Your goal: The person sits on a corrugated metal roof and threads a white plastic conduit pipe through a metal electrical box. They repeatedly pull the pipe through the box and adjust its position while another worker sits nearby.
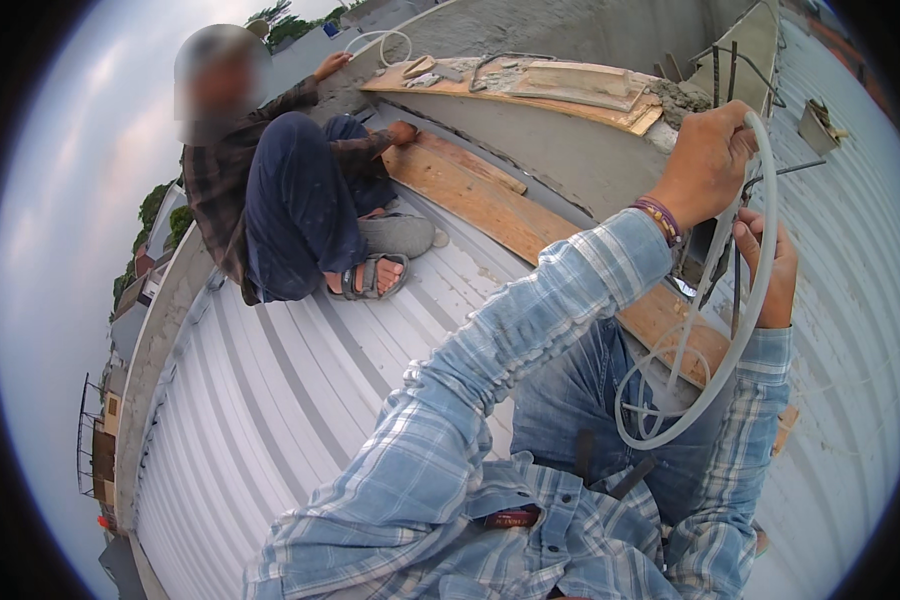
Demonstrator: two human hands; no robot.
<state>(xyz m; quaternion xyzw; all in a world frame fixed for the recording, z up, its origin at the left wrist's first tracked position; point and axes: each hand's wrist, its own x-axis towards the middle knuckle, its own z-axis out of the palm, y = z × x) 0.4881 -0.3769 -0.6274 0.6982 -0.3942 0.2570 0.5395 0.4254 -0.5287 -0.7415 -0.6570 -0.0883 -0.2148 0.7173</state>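
Note:
A clear, whitish plastic hose (762,285) hangs in loose loops in front of my lap at the right. My left hand (705,160), with thin bands at the wrist, is closed on the hose at the top of its bend. Lower down, my right hand (773,262) is also closed, its fingertips at a thinner-looking strand of the hose; part of this hand lies behind the big loop. The lower loops dangle over my jeans and a wooden board (680,330). Thin dark steel bars stick up beside my hands.
A co-worker (300,200) squats on the left, one hand by a whitish tube loop (395,36), the other on a plank (470,200). Ribbed metal roofing (300,380) spreads below us. Boards with mortar (530,85) top the concrete wall; a trowel-like tool (818,128) lies right.

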